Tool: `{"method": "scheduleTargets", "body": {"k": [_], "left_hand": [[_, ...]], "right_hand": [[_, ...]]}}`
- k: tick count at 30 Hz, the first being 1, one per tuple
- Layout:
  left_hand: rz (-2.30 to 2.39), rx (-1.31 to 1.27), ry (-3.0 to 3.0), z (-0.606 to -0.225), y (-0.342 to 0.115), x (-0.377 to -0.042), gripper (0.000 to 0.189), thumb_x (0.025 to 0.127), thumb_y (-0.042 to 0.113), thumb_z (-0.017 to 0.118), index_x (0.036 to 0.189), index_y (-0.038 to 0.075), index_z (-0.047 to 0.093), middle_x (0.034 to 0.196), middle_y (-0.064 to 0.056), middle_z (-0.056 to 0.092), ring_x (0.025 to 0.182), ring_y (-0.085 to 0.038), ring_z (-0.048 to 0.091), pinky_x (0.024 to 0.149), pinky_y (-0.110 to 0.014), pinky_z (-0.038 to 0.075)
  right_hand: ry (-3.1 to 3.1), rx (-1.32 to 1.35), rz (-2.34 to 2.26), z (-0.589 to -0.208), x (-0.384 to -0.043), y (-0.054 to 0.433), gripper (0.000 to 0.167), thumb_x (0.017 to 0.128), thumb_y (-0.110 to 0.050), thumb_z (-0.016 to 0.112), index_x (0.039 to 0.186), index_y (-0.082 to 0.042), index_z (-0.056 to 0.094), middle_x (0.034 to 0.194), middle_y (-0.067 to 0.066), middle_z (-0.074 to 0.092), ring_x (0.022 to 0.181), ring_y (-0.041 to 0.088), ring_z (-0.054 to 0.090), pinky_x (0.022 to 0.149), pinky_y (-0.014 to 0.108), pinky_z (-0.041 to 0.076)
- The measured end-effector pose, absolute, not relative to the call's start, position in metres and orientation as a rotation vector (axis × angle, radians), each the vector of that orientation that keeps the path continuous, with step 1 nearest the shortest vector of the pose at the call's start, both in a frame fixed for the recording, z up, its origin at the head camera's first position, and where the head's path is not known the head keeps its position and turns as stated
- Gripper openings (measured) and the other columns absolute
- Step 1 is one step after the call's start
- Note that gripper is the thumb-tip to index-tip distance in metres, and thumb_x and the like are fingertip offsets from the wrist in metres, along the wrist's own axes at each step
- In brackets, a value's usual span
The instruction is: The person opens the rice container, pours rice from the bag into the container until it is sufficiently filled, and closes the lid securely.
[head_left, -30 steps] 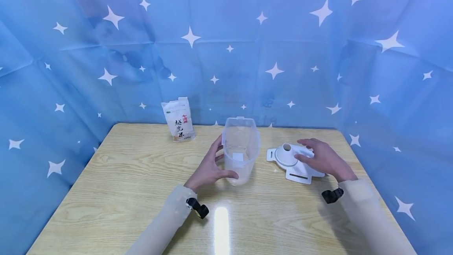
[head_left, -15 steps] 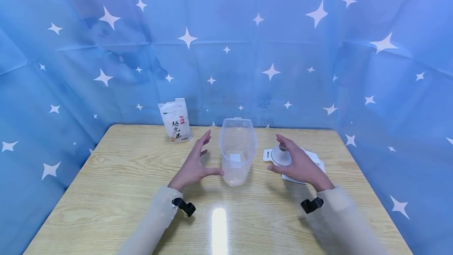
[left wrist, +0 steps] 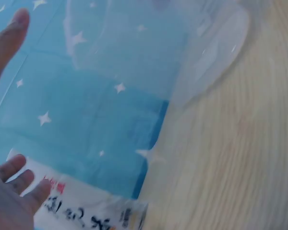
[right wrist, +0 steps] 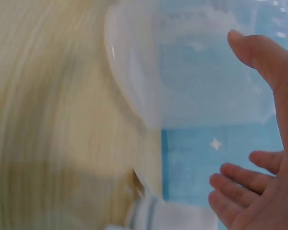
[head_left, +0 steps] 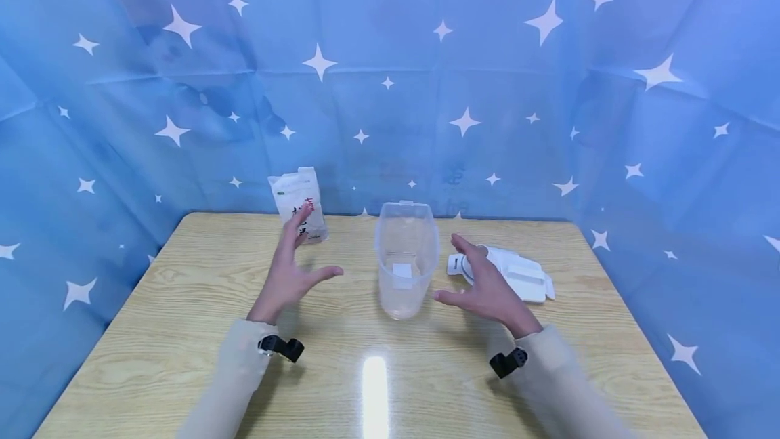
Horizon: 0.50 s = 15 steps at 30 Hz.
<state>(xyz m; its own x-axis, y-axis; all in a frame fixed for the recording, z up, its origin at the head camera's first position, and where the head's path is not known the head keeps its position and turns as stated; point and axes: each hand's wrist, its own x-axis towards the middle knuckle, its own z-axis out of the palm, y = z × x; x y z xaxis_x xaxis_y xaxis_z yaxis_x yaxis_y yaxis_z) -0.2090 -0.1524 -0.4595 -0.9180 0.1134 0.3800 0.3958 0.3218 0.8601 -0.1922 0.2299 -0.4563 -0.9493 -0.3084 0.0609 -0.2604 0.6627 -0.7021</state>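
Observation:
A clear plastic container (head_left: 407,242) stands upright in the middle of the table, its top uncovered. My left hand (head_left: 289,280) is apart from it on the left, thumb and fingers spread, overlapping the white printed bag (head_left: 295,194) behind it in the head view. To the container's right, my right hand (head_left: 484,290) also has its thumb and fingers spread, with nothing held. Behind that hand lies a white plastic lid-like piece (head_left: 524,275) with a round spout, partly hidden by the fingers. The left wrist view shows the bag (left wrist: 81,206) beyond the left fingers.
The wooden table (head_left: 183,330) has its far edge against a blue curtain (head_left: 390,32) with white stars. More curtain hangs along both sides. Each wrist wears a small black camera.
My left hand has let go of the container and moved left towards the bag. My right hand has left the white plastic piece and moved left, close to the container's right side.

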Motion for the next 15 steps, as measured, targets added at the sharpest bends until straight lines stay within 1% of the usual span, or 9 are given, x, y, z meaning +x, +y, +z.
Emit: {"method": "scheduleTargets", "body": {"k": [3, 5, 8, 11, 15], "left_hand": [[-1.618, -0.409, -2.274, -0.452, -0.164, -0.209, 0.121, 0.073, 0.009, 0.093, 0.164, 0.029, 0.016, 0.17, -0.007, 0.022, 0.156, -0.034, 0.024, 0.127, -0.057, 0.029], [-1.619, -0.359, -2.247, -0.444, -0.17, -0.207, 0.118, 0.074, 0.006, 0.091, 0.165, 0.021, 0.016, 0.17, -0.01, 0.021, 0.156, -0.032, 0.023, 0.128, -0.057, 0.028], [-1.624, -0.29, -2.218, -0.431, -0.175, -0.203, 0.114, 0.077, 0.004, 0.088, 0.164, 0.011, 0.016, 0.17, -0.012, 0.021, 0.158, -0.028, 0.019, 0.129, -0.055, 0.026], [-1.637, -0.227, -2.197, -0.425, -0.18, -0.203, 0.11, 0.08, 0.007, 0.086, 0.164, 0.012, 0.015, 0.17, -0.011, 0.021, 0.158, -0.027, 0.019, 0.129, -0.053, 0.026], [-1.664, -0.157, -2.17, -0.437, -0.193, -0.216, 0.109, 0.083, 0.011, 0.085, 0.165, 0.019, 0.013, 0.17, -0.008, 0.022, 0.158, -0.024, 0.019, 0.13, -0.05, 0.026]], "right_hand": [[2.761, -0.498, -1.265, -0.46, -0.192, 0.216, 0.115, 0.077, -0.056, 0.085, 0.165, -0.026, 0.016, 0.167, 0.008, 0.032, 0.152, 0.035, 0.034, 0.119, 0.065, 0.038], [2.743, -0.517, -1.334, -0.463, -0.193, 0.207, 0.115, 0.076, -0.055, 0.087, 0.164, -0.029, 0.018, 0.163, 0.005, 0.038, 0.15, 0.032, 0.038, 0.119, 0.063, 0.038], [2.735, -0.533, -1.414, -0.468, -0.194, 0.197, 0.114, 0.073, -0.052, 0.09, 0.162, -0.033, 0.021, 0.156, -0.001, 0.047, 0.145, 0.028, 0.044, 0.119, 0.061, 0.039], [2.729, -0.532, -1.461, -0.472, -0.194, 0.189, 0.113, 0.071, -0.05, 0.092, 0.16, -0.036, 0.024, 0.15, -0.005, 0.052, 0.141, 0.026, 0.048, 0.119, 0.061, 0.039], [2.729, -0.519, -1.475, -0.475, -0.194, 0.182, 0.115, 0.069, -0.053, 0.092, 0.16, -0.035, 0.025, 0.147, -0.003, 0.054, 0.137, 0.026, 0.052, 0.119, 0.06, 0.04]]}}
